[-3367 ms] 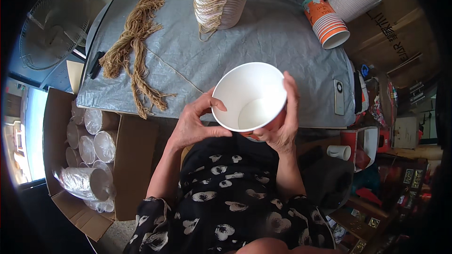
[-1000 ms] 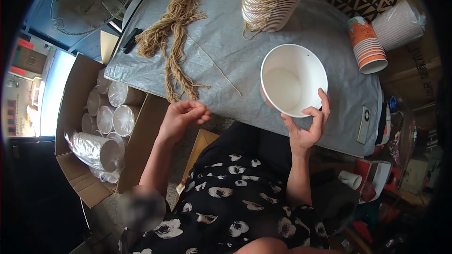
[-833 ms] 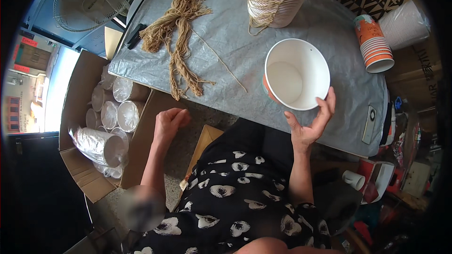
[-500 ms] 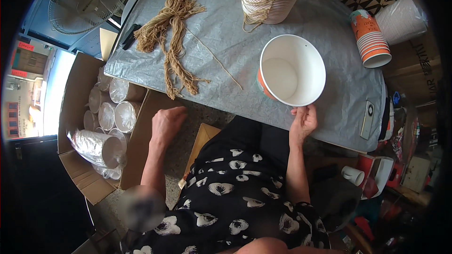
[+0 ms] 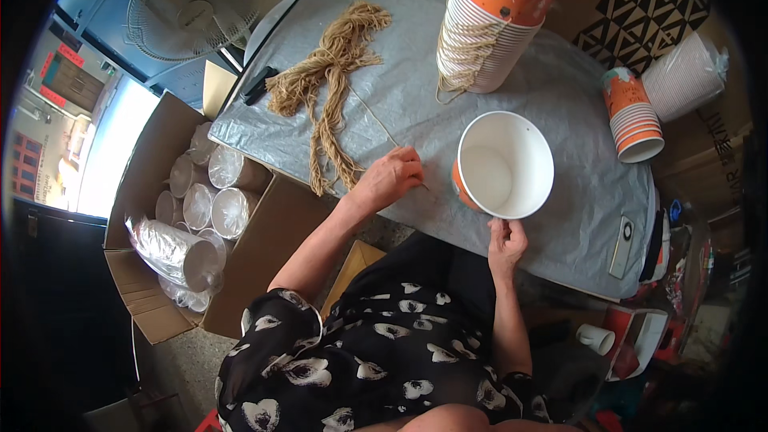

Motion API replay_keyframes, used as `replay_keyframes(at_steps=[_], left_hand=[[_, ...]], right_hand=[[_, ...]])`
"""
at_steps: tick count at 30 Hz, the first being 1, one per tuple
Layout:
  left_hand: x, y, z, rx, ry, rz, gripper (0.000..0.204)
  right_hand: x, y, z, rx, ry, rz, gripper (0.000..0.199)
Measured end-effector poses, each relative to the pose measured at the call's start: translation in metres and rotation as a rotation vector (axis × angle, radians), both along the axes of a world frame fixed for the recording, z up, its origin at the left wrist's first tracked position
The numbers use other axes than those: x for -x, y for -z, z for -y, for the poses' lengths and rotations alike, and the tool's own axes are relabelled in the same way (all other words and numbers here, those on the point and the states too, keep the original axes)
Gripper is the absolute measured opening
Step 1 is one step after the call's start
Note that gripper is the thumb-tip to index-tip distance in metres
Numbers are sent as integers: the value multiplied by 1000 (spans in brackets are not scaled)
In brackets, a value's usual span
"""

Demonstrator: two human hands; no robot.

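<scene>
A large paper tub (image 5: 508,160), white inside with an orange printed outside, rests tilted on the grey-covered table with its mouth toward me. My right hand (image 5: 506,246) pinches its near rim, fingers closed. Left of the tub, my left hand (image 5: 390,180) is closed over a single strand of twine (image 5: 370,112); a short end pokes out past the fingertips. That strand runs back to a loose tan bundle of twine (image 5: 328,72) lying on the table. How firmly the left fingers grip the strand is hidden.
A tall stack of nested tubs (image 5: 488,40) with twine loops stands at the back. Smaller orange cups (image 5: 636,140) and a wrapped stack (image 5: 684,76) lie at right, above a metal strip (image 5: 621,248). A carton (image 5: 256,244) of wrapped cups sits left, near a fan (image 5: 196,12).
My left hand has moved right and forward, from beside the table edge onto the twine strand. My right hand stays at the tub's rim. The whole view has shifted, showing more of the far side.
</scene>
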State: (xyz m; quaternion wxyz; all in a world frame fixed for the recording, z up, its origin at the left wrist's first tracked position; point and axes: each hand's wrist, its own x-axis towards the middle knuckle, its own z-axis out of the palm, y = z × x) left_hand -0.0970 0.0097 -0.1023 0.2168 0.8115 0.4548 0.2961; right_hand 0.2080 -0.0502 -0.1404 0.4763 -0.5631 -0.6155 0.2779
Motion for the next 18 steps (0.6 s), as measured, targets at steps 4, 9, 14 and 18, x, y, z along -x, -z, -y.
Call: replay_keyframes(at_steps=[4,9,14,18], left_hand=[[-7,4,13,8,-51,-37,8],[-28,-4,50,60,-150,183,10],[-64,-28,92,230,-24,472,13],[-82,-40,112,355,123,603,17]], right_hand=[[4,-1,1,-25,14,-35,18],[4,1,3,-40,21,-14,16],[16,-15,12,10,-123,-200,21],[35,-45,30,167,-454,-600,48]])
